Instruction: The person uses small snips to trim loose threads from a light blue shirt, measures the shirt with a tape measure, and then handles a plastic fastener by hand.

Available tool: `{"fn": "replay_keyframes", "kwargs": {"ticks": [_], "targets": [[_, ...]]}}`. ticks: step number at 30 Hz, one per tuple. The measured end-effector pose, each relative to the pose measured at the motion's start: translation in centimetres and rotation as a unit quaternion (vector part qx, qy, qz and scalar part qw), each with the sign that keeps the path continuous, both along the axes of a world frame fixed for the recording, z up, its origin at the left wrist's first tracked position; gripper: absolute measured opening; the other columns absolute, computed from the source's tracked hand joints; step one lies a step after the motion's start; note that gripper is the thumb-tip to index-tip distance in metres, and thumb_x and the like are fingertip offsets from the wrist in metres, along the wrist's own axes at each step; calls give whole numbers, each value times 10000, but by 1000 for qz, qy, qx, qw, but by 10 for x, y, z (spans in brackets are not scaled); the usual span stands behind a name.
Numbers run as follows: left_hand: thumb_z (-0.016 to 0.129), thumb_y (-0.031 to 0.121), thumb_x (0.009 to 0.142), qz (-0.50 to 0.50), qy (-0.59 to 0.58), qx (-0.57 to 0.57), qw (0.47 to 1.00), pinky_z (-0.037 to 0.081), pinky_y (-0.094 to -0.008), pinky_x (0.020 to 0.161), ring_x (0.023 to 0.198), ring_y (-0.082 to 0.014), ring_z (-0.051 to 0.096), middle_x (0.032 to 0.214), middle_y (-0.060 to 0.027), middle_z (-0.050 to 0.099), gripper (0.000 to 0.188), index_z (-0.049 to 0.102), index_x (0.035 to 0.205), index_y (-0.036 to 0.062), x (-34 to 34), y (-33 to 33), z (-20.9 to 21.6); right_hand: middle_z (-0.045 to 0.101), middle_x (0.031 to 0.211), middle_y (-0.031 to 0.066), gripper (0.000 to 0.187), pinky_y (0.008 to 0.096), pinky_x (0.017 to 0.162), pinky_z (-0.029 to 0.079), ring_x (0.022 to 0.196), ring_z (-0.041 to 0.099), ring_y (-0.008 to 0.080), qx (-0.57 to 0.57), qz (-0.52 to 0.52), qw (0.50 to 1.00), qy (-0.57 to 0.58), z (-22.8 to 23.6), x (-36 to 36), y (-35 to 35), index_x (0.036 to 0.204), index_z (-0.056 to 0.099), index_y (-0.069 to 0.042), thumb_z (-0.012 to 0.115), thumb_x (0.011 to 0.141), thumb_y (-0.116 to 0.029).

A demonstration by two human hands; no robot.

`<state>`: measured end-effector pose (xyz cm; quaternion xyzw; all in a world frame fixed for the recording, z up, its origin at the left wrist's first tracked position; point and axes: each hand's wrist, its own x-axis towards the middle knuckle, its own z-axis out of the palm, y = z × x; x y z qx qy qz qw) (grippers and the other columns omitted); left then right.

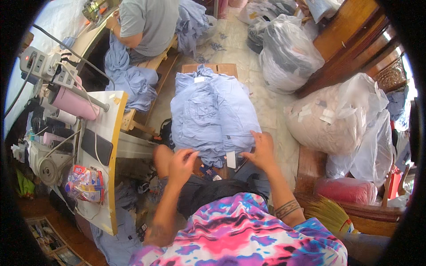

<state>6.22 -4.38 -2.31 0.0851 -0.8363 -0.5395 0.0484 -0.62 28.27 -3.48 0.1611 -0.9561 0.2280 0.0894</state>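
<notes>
A tall pile of folded light-blue cloth garments (213, 113) stood on the floor just ahead of the person's knees. The right hand (262, 150) lay spread on its near edge, fingers splayed wide. The left hand (181, 163) hovered beside the pile's lower corner, fingers curled and pinched; whether it gripped fabric could not be told. A white sewing table (104, 146) stood left.

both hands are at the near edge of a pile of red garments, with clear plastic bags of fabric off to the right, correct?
Not quite: the garments are light blue, not red. The head view shows the left hand and right hand at the near edge of the pile of light blue garments, with clear plastic bags of fabric off to the right.
</notes>
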Motion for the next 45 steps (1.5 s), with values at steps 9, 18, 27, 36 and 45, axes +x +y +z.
{"fn": "replay_keyframes", "kwargs": {"ticks": [9, 18, 27, 36, 45], "targets": [[783, 238, 900, -118, -43, 90, 988, 466, -320, 639, 696, -137, 583, 790, -35, 667, 278, 679, 1011, 5, -116, 79, -79, 648, 1193, 184, 735, 423, 900, 520, 1058, 650, 357, -35, 45, 998, -13, -43, -41, 42, 1361, 622, -155, 922, 705, -292], [711, 139, 970, 134, 63, 144, 978, 414, -244, 652, 732, -56, 481, 836, 55, 560, 96, 642, 967, 73, -83, 1, 41, 599, 1264, 225, 685, 424, 1018, 466, 1165, 597, 364, -279, 43, 927, -247, 15, -49, -12, 1420, 544, -3, 793, 893, -364], [785, 273, 911, 196, 18, -13, 980, 457, -296, 734, 788, -121, 534, 930, -23, 642, 328, 665, 1068, 11, -49, -65, -25, 507, 1391, 301, 789, 535, 1099, 384, 1290, 467, 472, -166, -99, 981, -16, -71, -59, -61, 1420, 513, 57, 705, 920, -523], [854, 309, 819, 100, -11, -148, 984, 527, -388, 848, 957, -296, 689, 1043, -177, 724, 500, 670, 1151, -16, -88, 16, -44, 631, 1185, 165, 802, 472, 875, 526, 1092, 613, 369, -99, -36, 979, -172, -26, -48, -94, 1328, 575, 3, 762, 830, -597], [842, 273, 841, 164, 70, -66, 982, 500, -393, 707, 732, -269, 633, 827, -106, 678, 350, 633, 947, 13, -103, -39, 12, 639, 1050, 110, 637, 471, 840, 518, 999, 635, 321, 101, 126, 982, -100, -39, -15, -67, 1183, 629, -79, 776, 819, -581]]}}
